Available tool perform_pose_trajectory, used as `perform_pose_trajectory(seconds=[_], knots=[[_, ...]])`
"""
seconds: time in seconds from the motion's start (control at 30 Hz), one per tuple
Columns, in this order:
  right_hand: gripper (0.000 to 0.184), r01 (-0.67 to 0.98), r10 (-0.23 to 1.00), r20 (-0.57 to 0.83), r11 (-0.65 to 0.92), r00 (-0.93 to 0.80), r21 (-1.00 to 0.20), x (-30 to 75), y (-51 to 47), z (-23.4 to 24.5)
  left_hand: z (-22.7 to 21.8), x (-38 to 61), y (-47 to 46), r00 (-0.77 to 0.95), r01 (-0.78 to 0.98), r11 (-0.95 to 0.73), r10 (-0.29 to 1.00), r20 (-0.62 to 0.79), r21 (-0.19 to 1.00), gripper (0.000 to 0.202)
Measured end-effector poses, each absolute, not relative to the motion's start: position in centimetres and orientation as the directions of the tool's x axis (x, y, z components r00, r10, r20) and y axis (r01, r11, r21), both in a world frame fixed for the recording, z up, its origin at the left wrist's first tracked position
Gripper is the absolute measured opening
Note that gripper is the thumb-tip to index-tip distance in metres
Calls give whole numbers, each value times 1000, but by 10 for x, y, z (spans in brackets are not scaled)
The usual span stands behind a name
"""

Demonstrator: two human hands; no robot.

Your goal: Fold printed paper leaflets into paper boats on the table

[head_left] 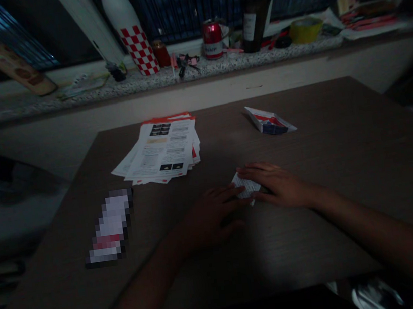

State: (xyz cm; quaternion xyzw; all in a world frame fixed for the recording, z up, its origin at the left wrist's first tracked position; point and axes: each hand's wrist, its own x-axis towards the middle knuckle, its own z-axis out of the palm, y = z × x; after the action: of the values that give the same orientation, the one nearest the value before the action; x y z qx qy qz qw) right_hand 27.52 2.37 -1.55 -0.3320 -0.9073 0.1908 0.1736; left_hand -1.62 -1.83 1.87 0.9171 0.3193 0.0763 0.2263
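Note:
A small folded piece of printed paper (247, 188) lies on the dark wooden table between my two hands. From the left, my left hand (214, 214) rests its outstretched fingers on the paper's edge. My right hand (277, 183) lies over the paper's right side, fingers extended and pressing on it. Parts of the paper are hidden under the fingers. Farther back on the table sits a folded paper boat (270, 121) in white, red and blue.
A fanned stack of printed sheets (164, 152) lies at the back left, with a phone (111, 228) in front of it. Along the stone windowsill (88, 96) stand a checkered bottle (139, 47), a red can (212, 39), a dark bottle (252, 24) and a yellow tape roll (305, 30).

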Motion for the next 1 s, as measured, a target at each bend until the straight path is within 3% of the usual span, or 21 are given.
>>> perform_pose_trajectory(seconds=[0.23, 0.5, 0.83, 1.0], knots=[[79, 548, 683, 165, 687, -712, -477, 271, 22, -12, 6, -7, -8, 607, 609, -571, 782, 140, 551, 40], [93, 554, 747, 181, 611, -640, -565, 270, 21, -17, -1, 2, -7, 609, 659, -613, 775, 168, 436, 42], [62, 588, 785, 231, 592, -574, -551, 266, 17, -20, -1, 3, -3, 580, 680, -591, 796, 176, 433, 37], [59, 556, 794, 246, 576, -557, -600, 263, 17, -22, -4, 5, 1, 498, 651, -515, 844, 199, 558, 30]])
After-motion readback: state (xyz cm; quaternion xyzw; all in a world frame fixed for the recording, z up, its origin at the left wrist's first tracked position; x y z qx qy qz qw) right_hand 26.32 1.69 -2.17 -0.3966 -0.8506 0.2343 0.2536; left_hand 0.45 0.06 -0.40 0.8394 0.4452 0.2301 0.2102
